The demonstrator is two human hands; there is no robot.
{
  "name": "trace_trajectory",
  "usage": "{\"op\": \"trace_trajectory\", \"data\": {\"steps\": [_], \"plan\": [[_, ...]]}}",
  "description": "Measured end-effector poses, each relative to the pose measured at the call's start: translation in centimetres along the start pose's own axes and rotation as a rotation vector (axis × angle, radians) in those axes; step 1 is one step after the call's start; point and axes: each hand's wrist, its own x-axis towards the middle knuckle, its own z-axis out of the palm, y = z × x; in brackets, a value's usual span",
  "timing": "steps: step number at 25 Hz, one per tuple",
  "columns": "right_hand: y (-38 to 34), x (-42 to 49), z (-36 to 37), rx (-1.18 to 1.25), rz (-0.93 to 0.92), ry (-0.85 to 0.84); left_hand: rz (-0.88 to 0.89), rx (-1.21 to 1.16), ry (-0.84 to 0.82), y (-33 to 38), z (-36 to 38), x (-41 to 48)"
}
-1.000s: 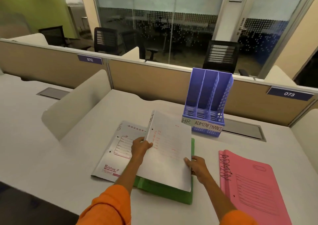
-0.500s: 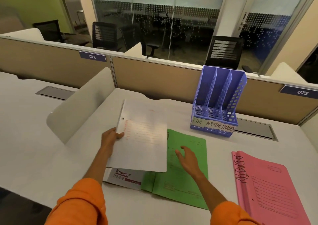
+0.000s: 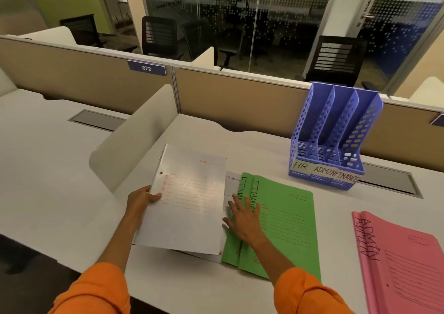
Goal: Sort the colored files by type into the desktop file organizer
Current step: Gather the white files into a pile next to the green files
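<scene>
- White file [image 3: 187,205], left of centre in the frame, is pinched at its left edge by the left hand [image 3: 141,200], thumb on top, and is held tilted above the desk [image 3: 72,193].
- Green files [image 3: 288,222], marked FINANCE, lie just right of it. The right hand [image 3: 245,217] is laid flat on them with fingers spread, gripping nothing.
- A second file [image 3: 231,185], also white, is partly seen beneath, between the two.
- Pink files [image 3: 403,265], marked ADMIN, lie at the lower right, well apart.
- The organizer [image 3: 334,140] stands at the upper right. Its three slots are seen empty and are labelled HR, ADMIN and FINANCE.
- The white file is judged to be meant for the HR slot, the left one, though its own label cannot be read.
- A pinch at one edge lets the sheet sag, so the far edge is best supported by the right hand before the carry.
- The spine should be turned downward and the file lowered upright between the dividers, so that no corner is caught on the perforated walls.
</scene>
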Motion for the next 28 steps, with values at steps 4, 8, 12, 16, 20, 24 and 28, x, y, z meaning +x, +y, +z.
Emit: {"op": "trace_trajectory", "data": {"steps": [4,8,12,16,20,24,28], "plan": [[-0.2,0.4,0.9,-0.074,-0.030,-0.028,-0.018,-0.009,0.004,-1.3,-0.9,0.6],[0.1,0.2,0.8,-0.077,0.002,-0.038,-0.008,0.008,-0.011,-1.6,-0.1,1.2],[1.8,-0.5,0.8,-0.040,0.059,-0.042,0.002,0.018,-0.047,-1.3,2.0,1.3],[4.7,-1.7,0.9,0.010,0.108,-0.042,0.006,0.032,-0.095,-1.5,4.6,1.3],[7.3,-2.9,0.8,0.035,0.126,-0.053,0.002,0.056,-0.145,-2.0,7.5,1.1],[8.5,-3.6,0.9,0.026,0.114,-0.051,-0.005,0.064,-0.158,-2.3,9.6,0.9],[8.8,-3.9,1.0,0.035,0.114,-0.040,0.001,0.103,-0.162,-2.8,10.9,0.8]]}}
